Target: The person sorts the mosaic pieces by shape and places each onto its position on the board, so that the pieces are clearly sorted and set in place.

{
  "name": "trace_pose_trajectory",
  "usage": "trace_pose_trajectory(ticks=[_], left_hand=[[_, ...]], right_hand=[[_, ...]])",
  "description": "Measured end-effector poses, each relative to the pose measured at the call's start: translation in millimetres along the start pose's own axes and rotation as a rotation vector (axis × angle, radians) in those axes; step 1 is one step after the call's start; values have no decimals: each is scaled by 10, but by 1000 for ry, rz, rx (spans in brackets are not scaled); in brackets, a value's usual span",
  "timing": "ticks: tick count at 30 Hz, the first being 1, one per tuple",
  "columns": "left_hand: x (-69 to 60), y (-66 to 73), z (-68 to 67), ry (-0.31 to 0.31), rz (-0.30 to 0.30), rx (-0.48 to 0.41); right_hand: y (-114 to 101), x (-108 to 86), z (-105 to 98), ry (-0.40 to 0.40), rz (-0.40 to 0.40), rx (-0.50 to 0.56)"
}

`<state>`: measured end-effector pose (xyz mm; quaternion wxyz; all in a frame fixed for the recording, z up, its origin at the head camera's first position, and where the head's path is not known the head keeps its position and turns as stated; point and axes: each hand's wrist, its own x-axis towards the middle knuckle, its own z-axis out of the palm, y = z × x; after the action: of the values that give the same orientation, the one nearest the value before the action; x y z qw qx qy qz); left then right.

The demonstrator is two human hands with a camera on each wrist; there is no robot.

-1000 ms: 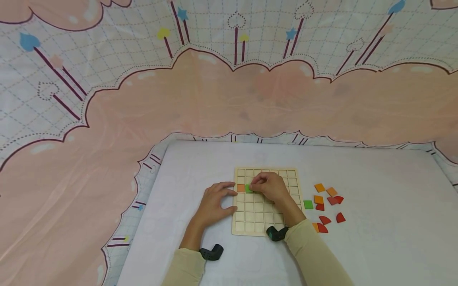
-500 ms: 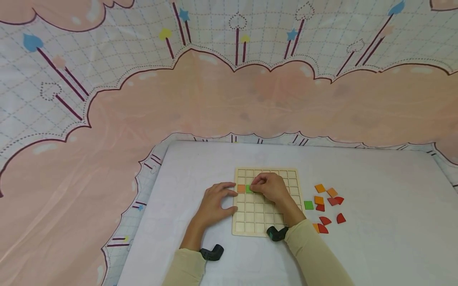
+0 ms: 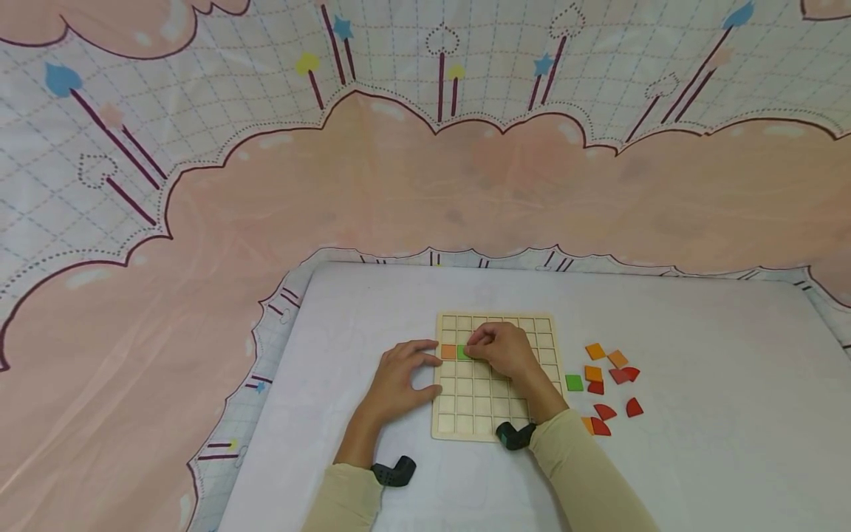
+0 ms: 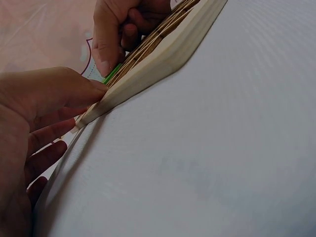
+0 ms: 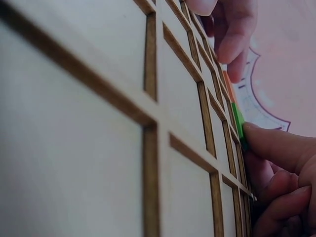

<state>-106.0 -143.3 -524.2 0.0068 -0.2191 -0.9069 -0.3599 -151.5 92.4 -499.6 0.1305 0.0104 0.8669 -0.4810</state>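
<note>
The pale wooden board (image 3: 464,405) lies flat, with rows of square boxes. Near the board's left edge, an orange square (image 3: 448,352) sits beside a green square (image 3: 462,352).

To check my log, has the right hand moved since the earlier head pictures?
No; against the grid board, the right hand shows no visible shift.

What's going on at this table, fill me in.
A person is placing or adjusting tiles on a wooden grid board. The right-hand grip pinches a green square tile at the second cell of the third row from the far edge, beside an orange square tile; whether the green one is fully seated isn't clear. The left-hand grip touches the board's left edge. Loose green, orange and red pieces, including red quarter-circles, lie to the right.
</note>
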Motion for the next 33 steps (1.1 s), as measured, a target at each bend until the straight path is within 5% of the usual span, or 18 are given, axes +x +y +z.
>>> trace_pose_trajectory(ticks=[16, 24, 33], left_hand=[[-3, 13, -9, -8, -4, -6], [-21, 19, -15, -7, -18, -11], [-16, 16, -4, -2, -9, -5]], right_hand=[[9, -59, -102, -72, -77, -55], [151, -191, -411, -164, -89, 97], [305, -337, -899, -105, -151, 68]])
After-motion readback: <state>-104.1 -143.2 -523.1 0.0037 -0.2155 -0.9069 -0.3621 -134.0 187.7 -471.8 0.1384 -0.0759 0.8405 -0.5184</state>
